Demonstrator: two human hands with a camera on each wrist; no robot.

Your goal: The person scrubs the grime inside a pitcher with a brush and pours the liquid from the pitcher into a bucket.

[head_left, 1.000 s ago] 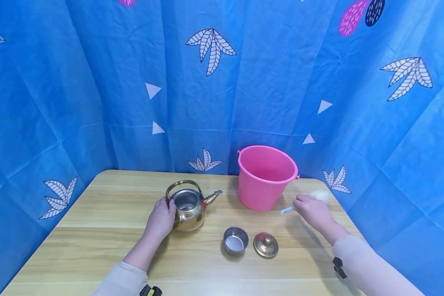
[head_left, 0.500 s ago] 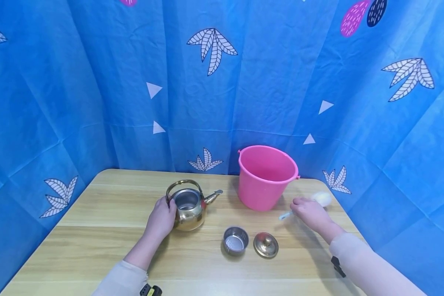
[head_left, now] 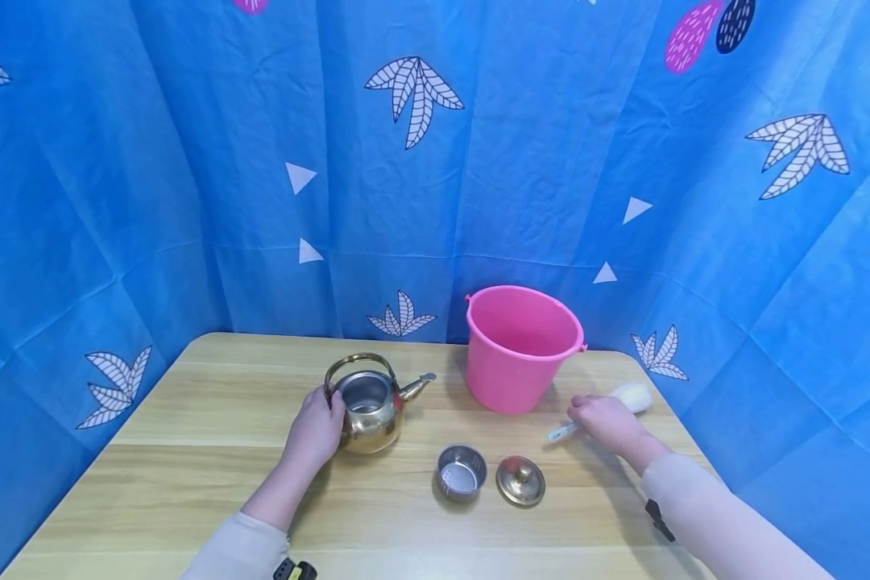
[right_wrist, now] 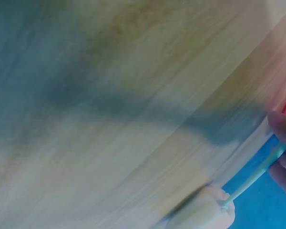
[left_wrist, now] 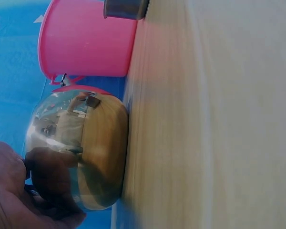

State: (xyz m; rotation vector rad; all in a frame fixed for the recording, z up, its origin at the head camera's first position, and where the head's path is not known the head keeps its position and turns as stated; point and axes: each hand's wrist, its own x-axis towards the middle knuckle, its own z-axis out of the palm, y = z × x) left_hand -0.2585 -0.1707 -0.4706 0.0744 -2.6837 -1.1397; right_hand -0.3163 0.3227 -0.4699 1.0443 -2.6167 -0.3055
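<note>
A lidless brass teapot stands on the table, its spout pointing right. My left hand grips it at the left, by the foot of its arched handle. In the left wrist view the thumb and fingers are at the pot's side. At the right, my right hand holds a sponge bottle brush by its pale blue handle. The brush's white sponge head shows low over the table in the right wrist view. A steel strainer cup and the brass lid lie between the hands.
A pink bucket stands at the back of the wooden table, between teapot and brush. Blue patterned curtain surrounds the table's back and sides.
My right hand has shifted slightly toward me and lower, with the brush in it, and the brush handle's end has dropped a little. The left hand and teapot have stayed put.
</note>
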